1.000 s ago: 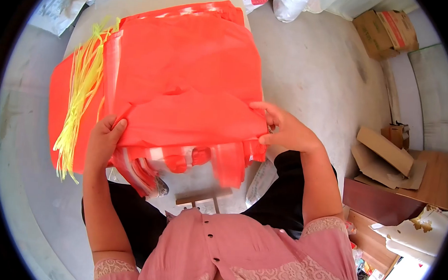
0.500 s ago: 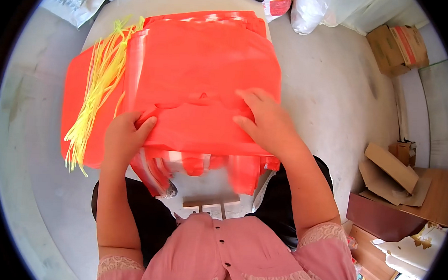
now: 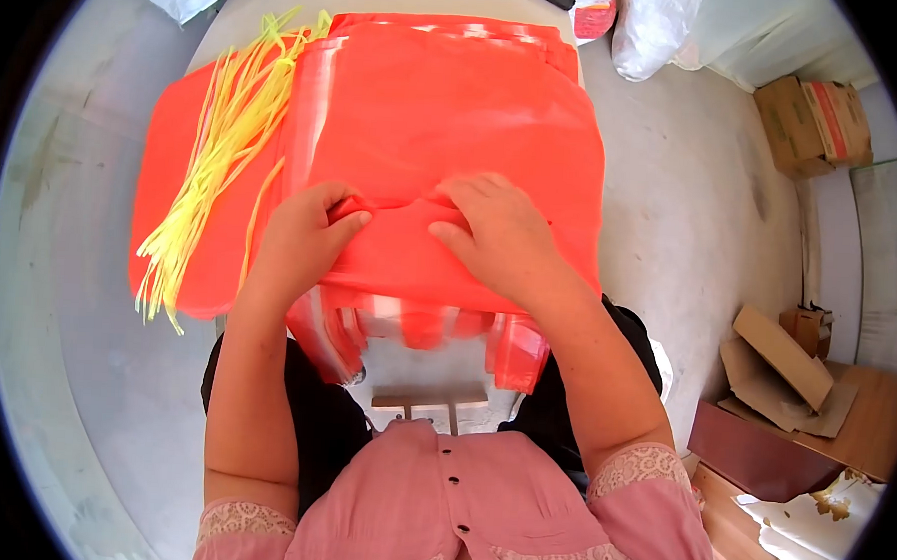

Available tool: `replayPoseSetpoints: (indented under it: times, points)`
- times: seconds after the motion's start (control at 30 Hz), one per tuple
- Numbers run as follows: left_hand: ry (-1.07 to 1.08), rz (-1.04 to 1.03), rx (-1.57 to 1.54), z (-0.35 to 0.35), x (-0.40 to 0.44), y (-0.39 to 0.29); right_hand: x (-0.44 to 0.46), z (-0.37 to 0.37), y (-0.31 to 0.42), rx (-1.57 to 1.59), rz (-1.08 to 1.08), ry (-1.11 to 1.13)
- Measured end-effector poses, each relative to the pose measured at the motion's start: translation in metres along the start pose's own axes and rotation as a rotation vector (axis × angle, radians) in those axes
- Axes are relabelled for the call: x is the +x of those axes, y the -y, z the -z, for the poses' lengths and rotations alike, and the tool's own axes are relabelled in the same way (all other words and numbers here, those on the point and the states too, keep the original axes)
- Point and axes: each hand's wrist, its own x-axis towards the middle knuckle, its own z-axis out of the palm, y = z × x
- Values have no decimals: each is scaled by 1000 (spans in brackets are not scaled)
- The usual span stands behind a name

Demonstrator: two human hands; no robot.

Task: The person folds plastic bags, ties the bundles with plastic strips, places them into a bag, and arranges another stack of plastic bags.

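A stack of red plastic bags (image 3: 456, 100) lies in front of me, its handle-like ends hanging over the near edge. My left hand (image 3: 313, 236) pinches the top bag's film between thumb and fingers, left of the middle. To the right, my right hand (image 3: 505, 237) is curled on the same bag, thumb and fingers bunching its film. A gathered ridge of film runs between both hands. Left of the stack lies a bundle of yellow strips (image 3: 228, 160), gathered near its far end, on a smooth red surface (image 3: 180, 118).
White bags (image 3: 652, 29) stand beyond the stack on the right. A cardboard box (image 3: 811, 121) sits by the far right wall. An opened carton (image 3: 785, 375) lies on a brown wooden cabinet (image 3: 868, 413) at right. A small metal frame (image 3: 430, 399) shows between my knees.
Both hands have moved closer together and slightly away from me, gathering the film between them. The whole view has shifted a little, so the stack appears further right.
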Motion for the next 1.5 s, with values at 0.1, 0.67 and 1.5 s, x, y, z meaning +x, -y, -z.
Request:
replayPoseSetpoints:
  times: [0.1, 0.67, 1.5]
  points:
    - [12, -4, -78, -1, 0, 5, 3, 3, 3, 83, -109, 101]
    - [18, -58, -139, -2, -3, 7, 15, 22, -2, 191, -187, 307]
    - [210, -118, 102, -10, 14, -20, -16, 32, 2, 45, -231, 228]
